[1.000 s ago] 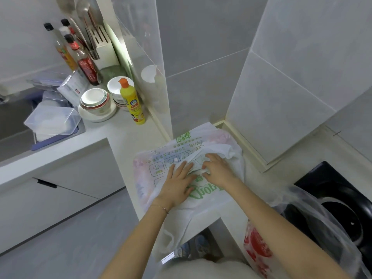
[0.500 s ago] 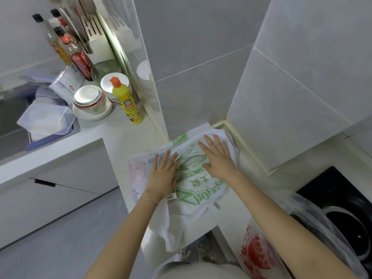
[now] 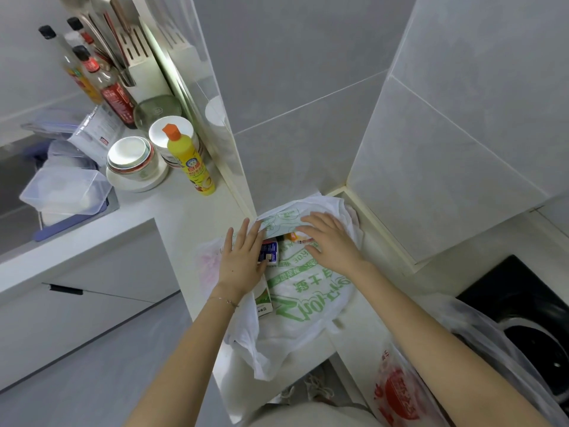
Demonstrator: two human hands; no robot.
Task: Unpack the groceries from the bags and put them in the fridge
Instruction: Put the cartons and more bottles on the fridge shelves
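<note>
Grocery bag (image 3: 308,291) on table (image 3: 191,217). Left hand (image 3: 243,257) and right hand (image 3: 331,241) lie flat on it, fingers extended, blue box (image 3: 270,252) between.

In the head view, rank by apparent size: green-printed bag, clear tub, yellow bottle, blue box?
Largest first: green-printed bag; clear tub; yellow bottle; blue box, partly hidden inside the bag.

- The white bag (image 3: 311,291) carried green print that lay upside down to the camera: large outlined letters and Chinese characters, none clear enough to read.
- The yellow bottle (image 3: 192,161) bore a red patch with white Chinese characters, too small to make out.
- The clear bag (image 3: 397,392) showed a round red print, blurred.
- The sauce bottle (image 3: 118,100) had an unreadable red label.
</note>
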